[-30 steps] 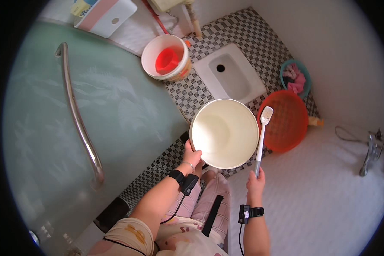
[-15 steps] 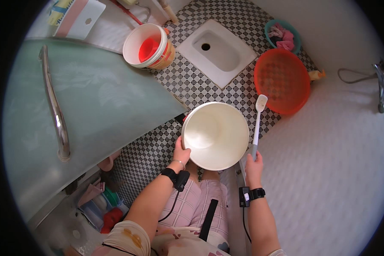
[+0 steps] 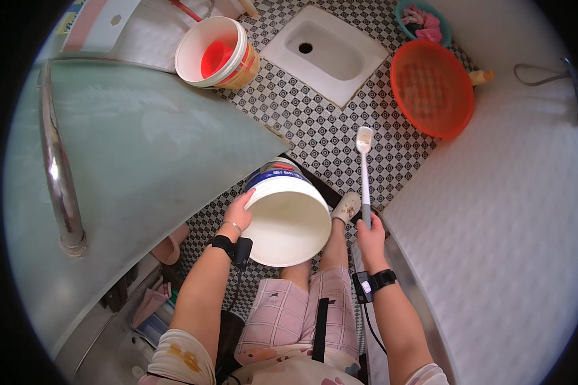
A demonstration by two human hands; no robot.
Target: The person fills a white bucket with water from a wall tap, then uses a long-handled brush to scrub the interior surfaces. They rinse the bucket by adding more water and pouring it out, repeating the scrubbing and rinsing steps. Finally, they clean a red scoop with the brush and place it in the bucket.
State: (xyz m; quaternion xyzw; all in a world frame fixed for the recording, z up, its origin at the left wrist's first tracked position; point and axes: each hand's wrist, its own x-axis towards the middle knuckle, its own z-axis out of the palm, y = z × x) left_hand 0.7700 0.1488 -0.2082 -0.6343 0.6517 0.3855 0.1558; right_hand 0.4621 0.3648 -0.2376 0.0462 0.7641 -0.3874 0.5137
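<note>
My left hand (image 3: 239,215) grips the rim of a large white bucket (image 3: 289,226) with a blue band on its outside. The bucket is tilted, its mouth turned toward me, and nothing shows inside it. It hangs close in front of my legs, above the doorway sill. In my right hand (image 3: 371,240) is a long-handled brush (image 3: 365,170), white with a grey grip. Its head points away from me over the tiled floor, and small tan spots show on that head. The brush is apart from the bucket.
A frosted glass door (image 3: 154,154) with a metal handle (image 3: 61,173) stands at left. Beyond are a white bucket (image 3: 199,54) holding a red container (image 3: 217,59), a squat toilet (image 3: 340,58), an orange basin (image 3: 432,90) and a teal basin (image 3: 401,13) with cloths. A white wall bounds the right.
The bucket has come left and nearer to me and tipped, so its blue-banded side now shows. The brush has shifted left, still in my right hand. A shoe has come into view.
</note>
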